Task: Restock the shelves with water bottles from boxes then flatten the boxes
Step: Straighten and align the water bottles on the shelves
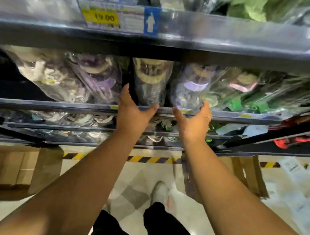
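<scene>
Both arms reach forward to the middle shelf (56,106). My left hand (132,109) is spread, fingers beside a clear water bottle (150,82) and thumb at its base. My right hand (193,119) is also spread, its fingers at the base of the neighbouring bottle (191,86) with a purple label. Neither hand closes round a bottle. More plastic-wrapped bottles (90,73) line the shelf to the left and right. An opened cardboard box (5,171) sits on the floor at lower left, another box (243,173) at lower right.
An upper shelf edge (215,30) with a yellow price tag (101,18) runs across the top. Lower shelves hold more goods. Yellow-black hazard tape (146,159) marks the floor under the rack. My shoe (159,191) stands between the boxes.
</scene>
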